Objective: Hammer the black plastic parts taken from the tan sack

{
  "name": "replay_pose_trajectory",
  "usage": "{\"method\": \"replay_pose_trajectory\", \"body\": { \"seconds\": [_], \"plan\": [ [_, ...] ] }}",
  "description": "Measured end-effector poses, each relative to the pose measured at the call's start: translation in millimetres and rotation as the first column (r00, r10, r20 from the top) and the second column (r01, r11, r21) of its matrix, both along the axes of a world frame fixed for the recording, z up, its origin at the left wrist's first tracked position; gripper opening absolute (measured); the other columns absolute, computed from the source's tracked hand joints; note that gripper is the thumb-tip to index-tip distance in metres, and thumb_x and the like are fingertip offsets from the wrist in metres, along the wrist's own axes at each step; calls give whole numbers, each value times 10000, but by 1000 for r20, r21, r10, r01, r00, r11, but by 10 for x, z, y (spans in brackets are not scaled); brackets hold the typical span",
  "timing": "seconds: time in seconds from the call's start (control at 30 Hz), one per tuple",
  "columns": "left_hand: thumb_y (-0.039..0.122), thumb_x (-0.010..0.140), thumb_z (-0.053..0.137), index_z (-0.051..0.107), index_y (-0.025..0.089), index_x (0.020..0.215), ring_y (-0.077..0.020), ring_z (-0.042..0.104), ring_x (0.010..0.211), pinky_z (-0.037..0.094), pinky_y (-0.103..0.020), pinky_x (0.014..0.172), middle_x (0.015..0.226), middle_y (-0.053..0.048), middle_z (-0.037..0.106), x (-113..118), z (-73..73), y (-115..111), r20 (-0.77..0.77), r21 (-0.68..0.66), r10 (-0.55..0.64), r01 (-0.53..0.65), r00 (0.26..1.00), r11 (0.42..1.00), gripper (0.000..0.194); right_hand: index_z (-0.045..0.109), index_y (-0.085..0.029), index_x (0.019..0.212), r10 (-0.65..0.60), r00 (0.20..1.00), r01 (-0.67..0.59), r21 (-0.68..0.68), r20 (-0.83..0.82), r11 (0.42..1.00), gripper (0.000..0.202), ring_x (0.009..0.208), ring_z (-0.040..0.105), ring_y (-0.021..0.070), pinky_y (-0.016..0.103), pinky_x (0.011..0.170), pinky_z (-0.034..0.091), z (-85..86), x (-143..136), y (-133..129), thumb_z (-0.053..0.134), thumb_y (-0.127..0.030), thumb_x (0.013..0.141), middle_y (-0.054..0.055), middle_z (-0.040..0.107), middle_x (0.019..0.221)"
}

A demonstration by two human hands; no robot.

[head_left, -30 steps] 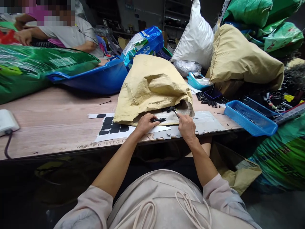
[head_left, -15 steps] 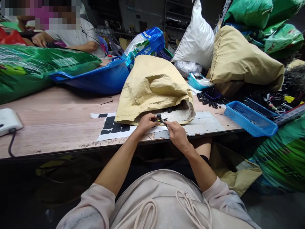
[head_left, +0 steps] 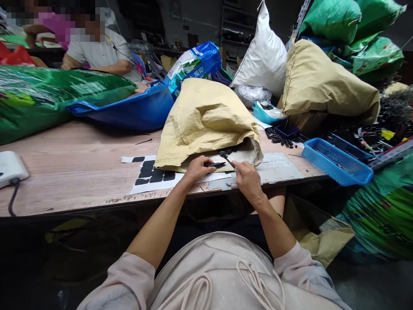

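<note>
My left hand (head_left: 197, 168) pinches a slim black piece (head_left: 218, 165) that points to the right, just at the mouth of a tan paper sack (head_left: 206, 114). In my right hand (head_left: 248, 178) is a thin metal-handled tool (head_left: 228, 159) with a round black head, its tip up and to the left, apart from the black piece. The sack lies on its side, and dark pieces show inside its opening. Left of my left hand, a white sheet (head_left: 189, 182) bears several black rounded squares (head_left: 157, 175).
Behind the sack sit a blue basin (head_left: 129, 113) and a green bag (head_left: 48, 97). A blue basket (head_left: 338, 165) and small black parts (head_left: 280, 139) are at right. A power strip (head_left: 12, 168) lies far left. A person (head_left: 103, 56) sits across the table.
My right hand has moved slightly right and down, taking the tool's round head away from my left hand. The black piece in my left hand now shows more clearly.
</note>
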State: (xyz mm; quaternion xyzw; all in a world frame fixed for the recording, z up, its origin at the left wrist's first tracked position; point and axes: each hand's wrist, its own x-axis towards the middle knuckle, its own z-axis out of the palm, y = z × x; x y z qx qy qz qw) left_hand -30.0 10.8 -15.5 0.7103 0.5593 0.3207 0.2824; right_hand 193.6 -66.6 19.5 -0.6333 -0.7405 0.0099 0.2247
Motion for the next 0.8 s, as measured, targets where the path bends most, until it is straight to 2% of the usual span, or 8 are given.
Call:
{"method": "replay_pose_trajectory", "body": {
  "seconds": [0.1,0.2,0.37,0.47,0.57,0.67,0.73,0.8],
  "plan": [
    [363,769,784,836,212,968,-268,701,975,513,-366,880,999,-48,750,-1,30,-18,-33,-6,15,-16,999,1000,255,748,-277,1420,-133,982,137,-21,138,990,453,1135,681,254,297,886,543,84,91,82,478,-137,1085,111,730,1196],
    [369,782,775,822,218,967,-268,695,983,508,-364,875,1014,-45,744,-3,36,-32,-50,-3,16,-16,999,1000,243,769,-260,1365,-215,940,235,-44,264,971,455,1168,665,274,309,846,550,48,141,164,462,-106,1066,144,715,1236],
    [402,846,716,796,234,973,-257,675,967,515,-360,867,1004,-43,708,-14,13,-13,-88,52,-41,45,995,998,225,731,-242,1407,-245,920,256,4,306,967,460,1182,632,297,335,857,564,-144,126,210,457,-115,1059,173,701,1259],
    [427,913,647,776,227,961,-251,669,954,519,-359,868,981,-50,703,-4,59,-66,-44,103,-74,78,996,992,243,725,-235,1410,-247,918,252,24,309,967,457,1178,627,301,337,860,562,-189,116,203,458,-120,1058,174,699,1259],
    [446,983,582,769,216,1004,-237,670,903,522,-348,850,954,-51,740,35,140,-320,79,167,-144,129,987,977,297,707,-234,1433,-241,914,246,25,325,969,460,1173,628,302,340,864,561,-186,117,193,468,-124,1056,171,698,1255],
    [478,1012,604,784,228,1088,-223,682,879,531,-330,841,987,-53,785,97,125,-762,140,208,-300,268,944,941,317,701,-228,1427,-241,908,247,28,343,969,447,1168,627,301,341,868,560,-175,117,184,459,-128,1066,173,693,1259],
    [484,1015,629,797,237,1104,-215,694,870,540,-318,840,1000,-59,798,151,-12,-1043,123,171,-406,383,906,908,312,704,-221,1413,-245,904,250,31,351,968,434,1167,625,299,338,869,559,-171,113,180,447,-131,1074,177,690,1262],
    [467,1011,635,807,243,1110,-218,713,869,550,-317,845,1004,-63,809,205,-265,-1213,60,44,-437,435,898,899,300,700,-215,1413,-244,904,249,30,350,968,435,1166,624,298,338,871,560,-167,107,180,440,-127,1076,181,688,1266]
  ]
}}
